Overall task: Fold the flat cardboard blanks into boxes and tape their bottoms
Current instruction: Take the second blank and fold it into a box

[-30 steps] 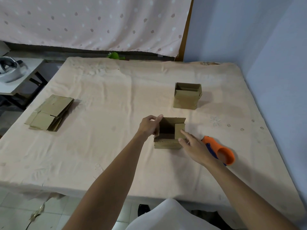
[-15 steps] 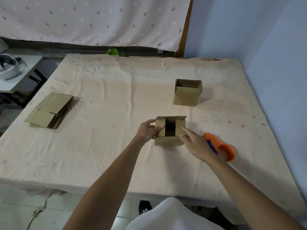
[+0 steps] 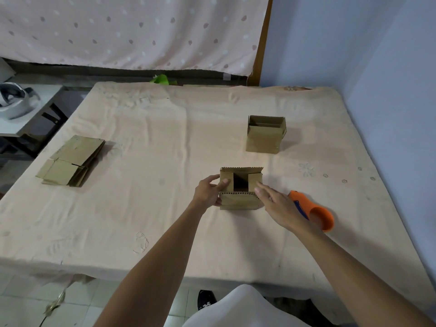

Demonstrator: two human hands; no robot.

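Left flap (image 3: 227, 176) folded inward since a second ago; it now matches the right flap (image 3: 254, 178), dark gap between them. Box (image 3: 238, 202) stands near the front middle of the table (image 3: 153, 185), open end up. Left hand (image 3: 207, 192) grips the box's left side, thumb pressing the left flap, fingers curled round the wall. Right hand (image 3: 277, 205) flat, fingers straight, fingertips (image 3: 257, 190) touching the right flap, holding nothing. Orange tape dispenser (image 3: 317, 213) lies just beside the right wrist. Finished box (image 3: 263, 141) farther back right. Flat blanks (image 3: 73, 159) stacked far left.
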